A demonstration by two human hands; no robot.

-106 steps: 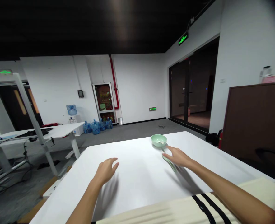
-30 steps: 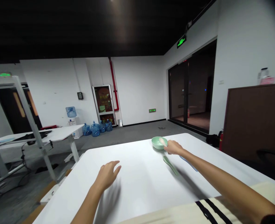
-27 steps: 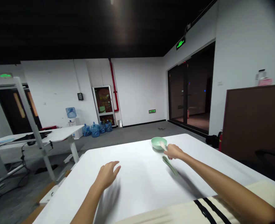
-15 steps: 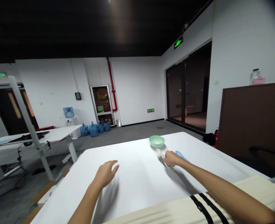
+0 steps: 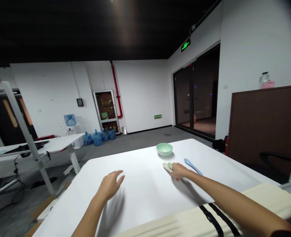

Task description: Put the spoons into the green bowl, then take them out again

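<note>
My right hand (image 5: 178,171) lies low on the white table (image 5: 145,194), its fingers curled down over the handle of a beige spoon (image 5: 165,166). Only the spoon's head shows left of the knuckles. A green spoon (image 5: 170,165) lies right beside the beige one, its handle hidden under the same hand. To the right of my hand a blue spoon (image 5: 193,166) lies alone. The pale green bowl (image 5: 164,149) stands further back with nothing in it. Towards the left, my left hand (image 5: 109,186) rests palm down on the table, fingers stretched out.
A cream cloth with black stripes (image 5: 209,217) lies at the near edge. A brown cabinet (image 5: 264,121) and a dark chair (image 5: 271,161) stand to the right. At left are a second white desk (image 5: 61,140) and several blue water bottles (image 5: 97,137) on the floor.
My right hand lifted the beige spoon out of the bowl and brought it down beside the green spoon. A blue spoon came into view on the right. The left hand stayed put.
</note>
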